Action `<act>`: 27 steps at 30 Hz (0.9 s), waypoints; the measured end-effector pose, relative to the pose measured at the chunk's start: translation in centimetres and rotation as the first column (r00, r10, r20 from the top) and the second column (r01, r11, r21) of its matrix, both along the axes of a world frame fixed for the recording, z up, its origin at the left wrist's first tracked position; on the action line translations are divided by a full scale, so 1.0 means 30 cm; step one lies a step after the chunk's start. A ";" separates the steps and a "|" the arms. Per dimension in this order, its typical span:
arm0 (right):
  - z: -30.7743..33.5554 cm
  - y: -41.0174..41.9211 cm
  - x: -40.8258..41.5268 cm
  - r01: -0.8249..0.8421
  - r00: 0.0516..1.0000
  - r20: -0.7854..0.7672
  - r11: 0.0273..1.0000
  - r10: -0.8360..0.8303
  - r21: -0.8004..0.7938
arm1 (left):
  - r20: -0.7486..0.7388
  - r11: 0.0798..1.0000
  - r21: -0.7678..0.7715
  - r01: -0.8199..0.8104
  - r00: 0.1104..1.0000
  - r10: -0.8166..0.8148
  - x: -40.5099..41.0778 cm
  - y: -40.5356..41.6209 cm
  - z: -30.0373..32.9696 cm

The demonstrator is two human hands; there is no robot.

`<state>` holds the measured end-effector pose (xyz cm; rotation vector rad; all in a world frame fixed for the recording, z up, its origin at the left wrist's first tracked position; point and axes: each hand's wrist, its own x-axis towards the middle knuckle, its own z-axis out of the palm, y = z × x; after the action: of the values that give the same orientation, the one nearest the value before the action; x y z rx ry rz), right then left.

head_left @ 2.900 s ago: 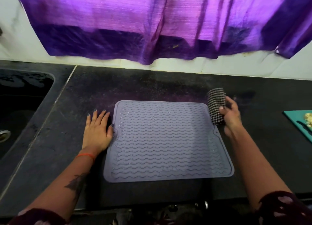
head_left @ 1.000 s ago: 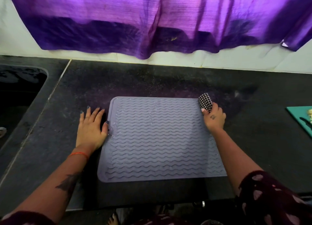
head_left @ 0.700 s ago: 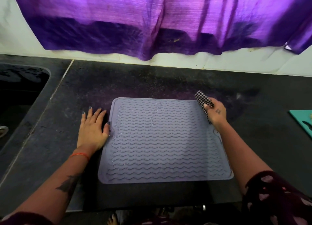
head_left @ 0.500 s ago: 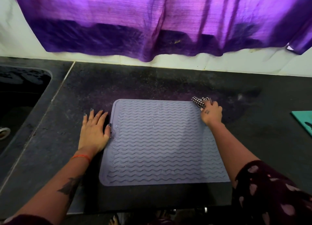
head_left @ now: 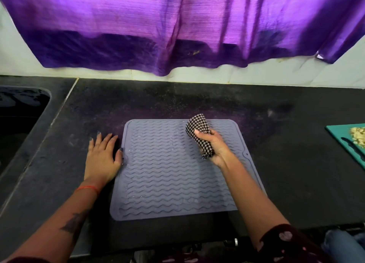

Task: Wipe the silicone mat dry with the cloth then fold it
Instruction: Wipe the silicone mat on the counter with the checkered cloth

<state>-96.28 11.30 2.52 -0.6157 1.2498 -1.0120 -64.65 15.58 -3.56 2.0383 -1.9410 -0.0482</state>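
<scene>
Over the mat's far right part, the right hand (head_left: pixel 214 145) grips a bunched checked cloth (head_left: pixel 199 133). Left hand (head_left: pixel 102 156) lies flat, fingers spread, on the counter (head_left: pixel 286 164) beside the mat's left edge, thumb touching the rim. Grey ribbed mat (head_left: pixel 167 174) lies unfolded on the dark counter. Sink (head_left: pixel 17 114) at left, teal board (head_left: pixel 351 140) at right, purple curtain (head_left: pixel 177 26) behind.
</scene>
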 end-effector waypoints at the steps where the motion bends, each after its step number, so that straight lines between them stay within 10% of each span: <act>1: -0.001 0.004 0.006 0.002 0.999 -0.052 1.000 -0.002 -0.010 | 0.001 1.000 -0.004 0.000 1.000 0.000 -0.001 0.001 0.000; 6: 0.022 -0.023 -0.076 0.115 0.872 -0.449 0.972 -0.198 -0.204 | 0.000 1.000 -0.009 -0.002 1.000 0.002 -0.002 0.001 0.001; 9: -0.002 -0.019 -0.146 -0.013 0.385 -0.922 0.998 -0.047 -0.057 | 0.000 1.000 -0.006 0.000 1.000 0.000 0.000 0.001 -0.002; 11: -0.042 0.009 -0.135 -0.097 0.058 -0.998 0.995 0.009 0.004 | -0.001 1.000 -0.005 -0.002 1.000 0.002 0.001 0.001 -0.004; 13: -0.074 0.025 -0.100 -0.141 -0.068 -0.997 0.989 -0.047 -0.037 | 0.001 1.000 -0.006 -0.007 1.000 0.007 -0.001 0.001 -0.004; 16: -0.069 0.010 -0.079 -0.154 -0.022 -0.998 0.987 -0.053 -0.049 | 0.001 1.000 -0.002 -0.013 1.000 0.013 -0.003 0.002 -0.003; 21: -0.025 -0.013 -0.146 -0.143 0.341 -0.930 0.970 -0.138 -0.197 | -0.008 1.000 -0.006 -0.024 1.000 0.024 -0.004 0.005 -0.001; 27: -0.068 -0.016 -0.167 0.020 -0.089 -0.996 1.000 -0.005 -0.007 | -0.010 1.000 0.003 -0.028 1.000 0.028 -0.003 0.002 -0.001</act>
<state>-101.30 10.83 0.48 -1.5520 2.6414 -0.3203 -64.74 15.63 -3.59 2.0626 -1.9074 -0.0555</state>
